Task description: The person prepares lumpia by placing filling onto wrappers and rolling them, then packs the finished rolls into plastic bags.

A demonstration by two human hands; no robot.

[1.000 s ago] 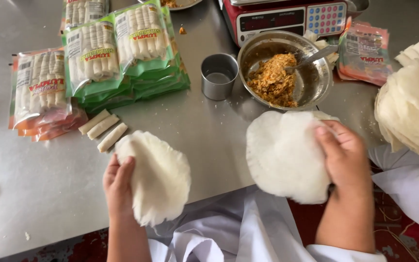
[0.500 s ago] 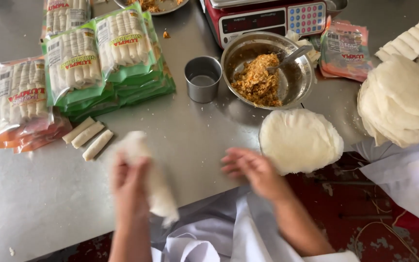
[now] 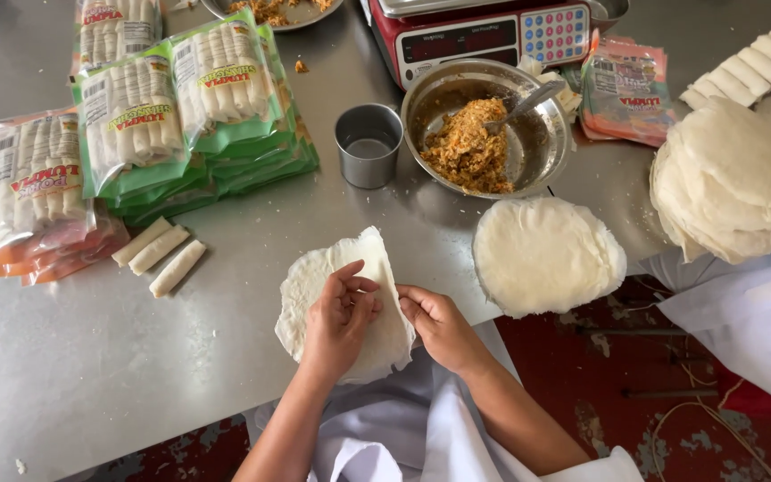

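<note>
Both hands: left hand (image 3: 339, 314) and right hand (image 3: 435, 323) pinch thin round wrapper (image 3: 332, 303) on bench (image 3: 91, 357), peeling sheets apart; next calls for gentle pull without tearing.

The left hand (image 3: 339, 312) covers the middle of the thin wrapper (image 3: 319, 277). Far above the hands, the scale (image 3: 484, 36) and a tray of filling (image 3: 269, 11) are cut by the top edge. Right of the right hand (image 3: 439, 326), the big wrapper pile (image 3: 729, 178) leaves the frame.
</note>
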